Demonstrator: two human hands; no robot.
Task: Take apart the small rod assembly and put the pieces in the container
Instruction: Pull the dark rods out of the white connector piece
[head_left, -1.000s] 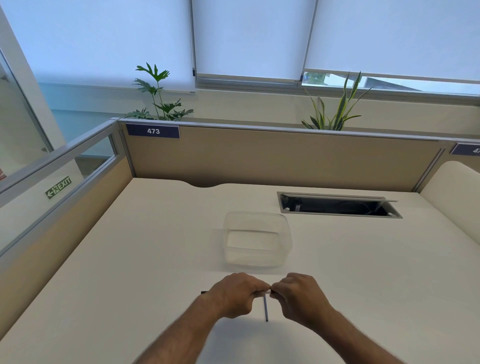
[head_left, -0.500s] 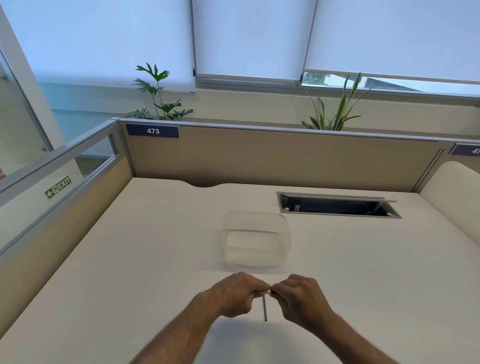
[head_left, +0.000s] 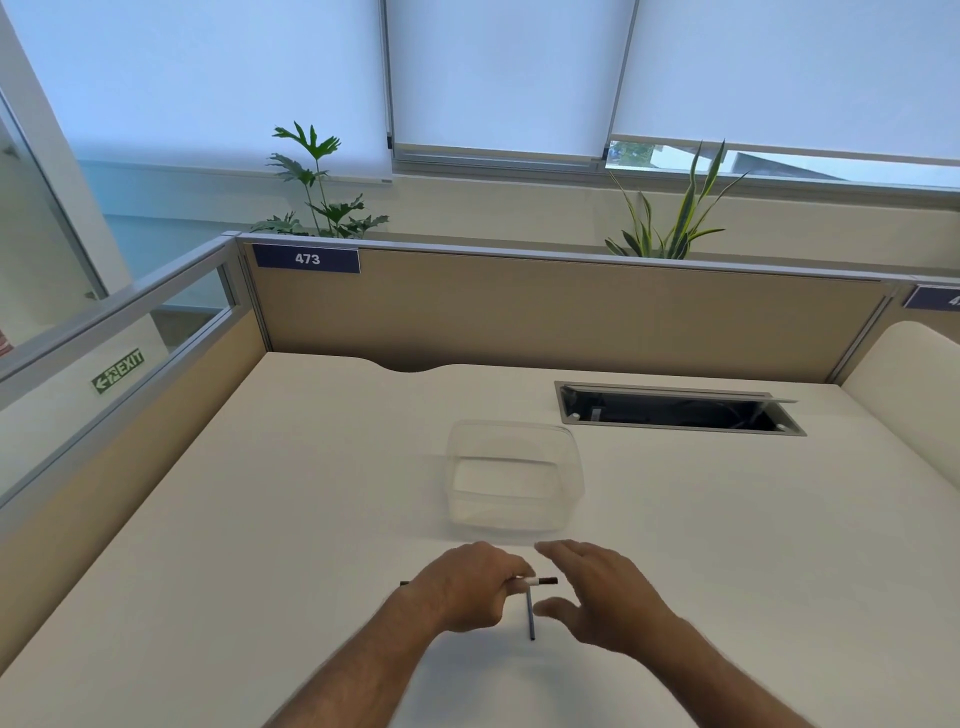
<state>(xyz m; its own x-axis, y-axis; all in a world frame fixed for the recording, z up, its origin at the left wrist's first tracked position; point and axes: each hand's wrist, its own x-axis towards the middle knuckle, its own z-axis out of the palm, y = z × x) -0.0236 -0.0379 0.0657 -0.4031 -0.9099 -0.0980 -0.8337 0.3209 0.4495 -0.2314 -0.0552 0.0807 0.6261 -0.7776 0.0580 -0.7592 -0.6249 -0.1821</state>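
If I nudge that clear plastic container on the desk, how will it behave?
The clear container looks thin-walled and empty, so probably light and likely to slide on the smooth desk. Its low, wide shape makes tipping unlikely. The walls may flex if squeezed.

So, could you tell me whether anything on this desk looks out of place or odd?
Only the desk's cable hatch, whose lid stands open over a dark recess behind the clear container. The left hand grips the rod assembly; the right hand is open.
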